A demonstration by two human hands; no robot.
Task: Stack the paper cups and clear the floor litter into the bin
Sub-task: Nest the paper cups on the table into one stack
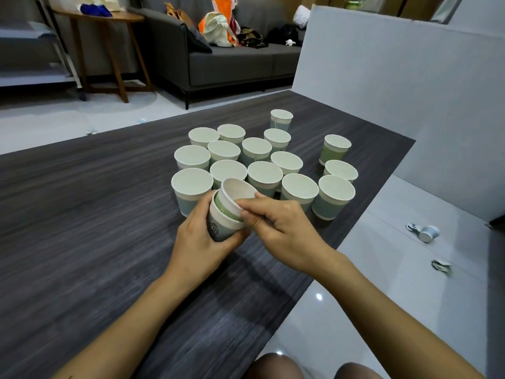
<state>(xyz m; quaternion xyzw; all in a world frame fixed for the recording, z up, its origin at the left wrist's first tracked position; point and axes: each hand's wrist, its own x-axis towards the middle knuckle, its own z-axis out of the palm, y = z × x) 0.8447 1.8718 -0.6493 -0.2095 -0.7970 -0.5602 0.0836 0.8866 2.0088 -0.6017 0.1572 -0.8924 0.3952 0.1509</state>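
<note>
Several white paper cups [265, 175] with blue or green bands stand upright in a cluster on the dark wood-grain table [95, 214]. My left hand [199, 242] grips a blue-banded cup [221, 225] tilted above the table's near side. My right hand [276, 228] pinches the rim of a green-banded cup [235, 198] that sits partly inside the blue one, tilted. Crumpled bits of litter [441, 266] lie on the pale floor to the right, and smaller bits of litter [91, 131] lie on the floor beyond the table.
A small metal object [426, 232] lies on the floor at right near a tall grey panel [396, 77]. A grey sofa [232, 64] with bags and a round wooden side table [109, 20] stand behind the table. My knees show at the bottom edge.
</note>
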